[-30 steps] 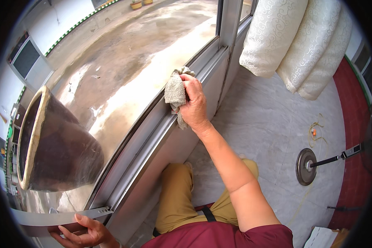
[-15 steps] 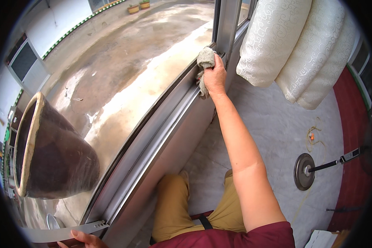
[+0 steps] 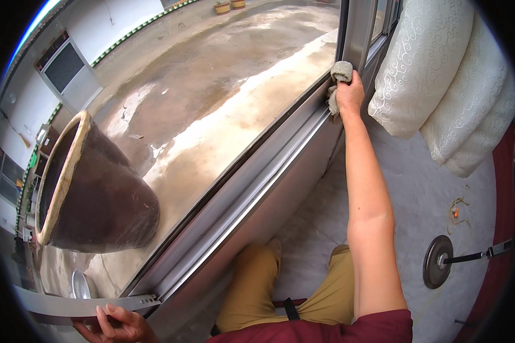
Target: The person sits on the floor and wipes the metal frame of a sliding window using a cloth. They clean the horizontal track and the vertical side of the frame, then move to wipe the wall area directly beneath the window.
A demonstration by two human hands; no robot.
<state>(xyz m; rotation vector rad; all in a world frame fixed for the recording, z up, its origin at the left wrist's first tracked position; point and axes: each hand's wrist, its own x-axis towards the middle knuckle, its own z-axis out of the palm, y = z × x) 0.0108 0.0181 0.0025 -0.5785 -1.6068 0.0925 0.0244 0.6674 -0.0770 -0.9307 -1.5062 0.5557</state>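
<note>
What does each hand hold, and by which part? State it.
The right hand grips a bunched grey rag by its middle, pressed at the window frame corner. The left hand grips the frame's lower end.

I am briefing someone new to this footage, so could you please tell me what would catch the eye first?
The right hand presses a grey rag into the far end of the metal window track. A big dark clay jar stands outside at left, and white curtains hang at upper right.
</note>
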